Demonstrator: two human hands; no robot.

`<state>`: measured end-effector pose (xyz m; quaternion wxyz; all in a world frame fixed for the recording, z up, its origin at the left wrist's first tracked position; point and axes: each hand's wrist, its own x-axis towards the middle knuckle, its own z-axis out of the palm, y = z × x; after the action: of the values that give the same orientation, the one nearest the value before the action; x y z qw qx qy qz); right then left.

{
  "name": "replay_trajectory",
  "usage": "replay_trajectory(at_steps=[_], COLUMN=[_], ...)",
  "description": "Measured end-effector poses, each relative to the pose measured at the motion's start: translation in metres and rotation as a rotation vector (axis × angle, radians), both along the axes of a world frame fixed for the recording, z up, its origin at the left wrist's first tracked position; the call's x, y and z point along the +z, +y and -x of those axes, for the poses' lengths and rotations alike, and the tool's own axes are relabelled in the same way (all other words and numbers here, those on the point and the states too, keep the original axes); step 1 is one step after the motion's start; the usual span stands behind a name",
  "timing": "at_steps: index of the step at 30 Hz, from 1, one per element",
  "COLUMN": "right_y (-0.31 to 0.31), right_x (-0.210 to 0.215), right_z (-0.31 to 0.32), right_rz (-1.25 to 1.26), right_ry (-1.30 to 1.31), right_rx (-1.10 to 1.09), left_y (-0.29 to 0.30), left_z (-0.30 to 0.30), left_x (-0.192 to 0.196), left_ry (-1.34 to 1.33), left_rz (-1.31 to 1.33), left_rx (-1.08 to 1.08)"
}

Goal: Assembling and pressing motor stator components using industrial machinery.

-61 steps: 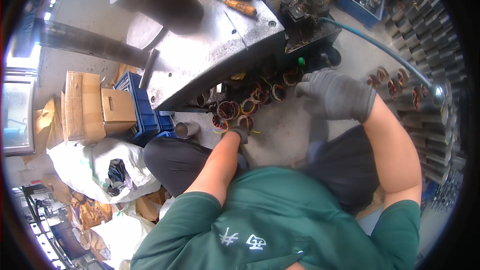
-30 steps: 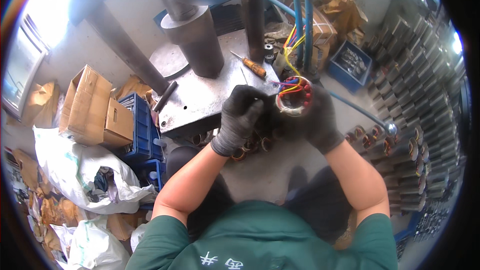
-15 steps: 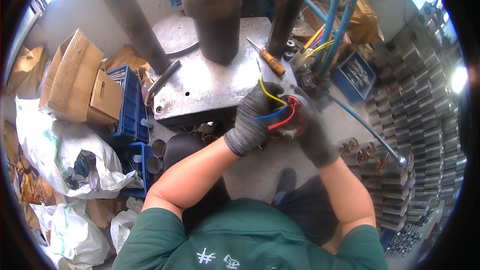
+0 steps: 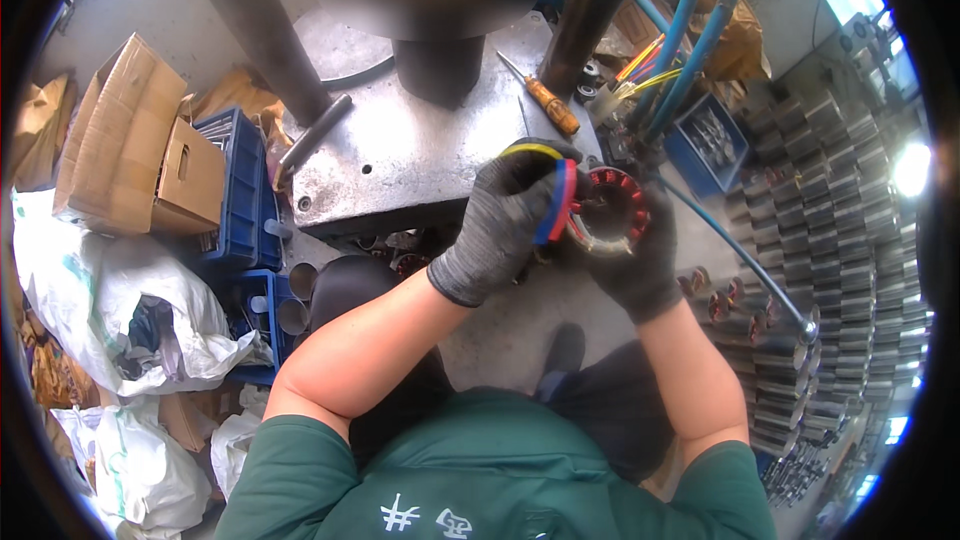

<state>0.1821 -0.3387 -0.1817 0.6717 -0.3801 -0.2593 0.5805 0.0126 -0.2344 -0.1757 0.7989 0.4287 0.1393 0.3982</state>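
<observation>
Both my hands wear grey knit gloves and meet in front of the steel plate's right corner. My right hand [image 4: 650, 265] is wrapped round the right side of a motor stator [image 4: 612, 178], a ring with red-insulated slots round a dark bore; its open face is turned up toward me. Yellow [image 4: 530, 149], blue [image 4: 556, 208] and red [image 4: 570, 190] lead wires bend at the stator's left side. My left hand [image 4: 500, 220] has its fingers closed at these wires; its fingertips are partly hidden behind them.
On the steel plate [image 4: 345, 175] lie a wooden-handled screwdriver [image 4: 553, 106] and a metal bar [image 4: 318, 138]. Dark columns [image 4: 265, 30] rise from it. Stacked metal cores [image 4: 830, 240] and a blue bin [image 4: 708, 145] stand right; cartons [image 4: 120, 140], blue crates [image 4: 240, 200] and white sacks [image 4: 80, 290] stand left.
The stator has moved slightly right and turned, so its bore now shows. The lead wires, spread leftward and upward before, are now bunched by my left hand. The whole view has shifted slightly.
</observation>
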Motion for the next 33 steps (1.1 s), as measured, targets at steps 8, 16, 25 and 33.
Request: replay_trajectory(at_steps=[8, 16, 25, 33], right_y=[-0.001, -0.001, -0.002, -0.008], right_x=[0.007, 0.011, 0.019, 0.014], right_z=[0.003, 0.003, 0.018, 0.026], right_rz=[0.054, 0.040, 0.118, 0.093], right_ry=[-0.227, -0.522, -0.378, -0.573], right_rx=[-0.018, 0.072, 0.047, 0.053], left_y=[0.003, -0.004, 0.009, 0.004], left_z=[0.008, 0.006, 0.002, -0.008], left_x=[0.000, 0.007, 0.002, -0.006], left_ry=[0.119, 0.481, 0.669, 0.879], left_rz=[-0.436, -1.121, -0.774, -0.890], left_rx=[-0.032, 0.318, 0.147, 0.266])
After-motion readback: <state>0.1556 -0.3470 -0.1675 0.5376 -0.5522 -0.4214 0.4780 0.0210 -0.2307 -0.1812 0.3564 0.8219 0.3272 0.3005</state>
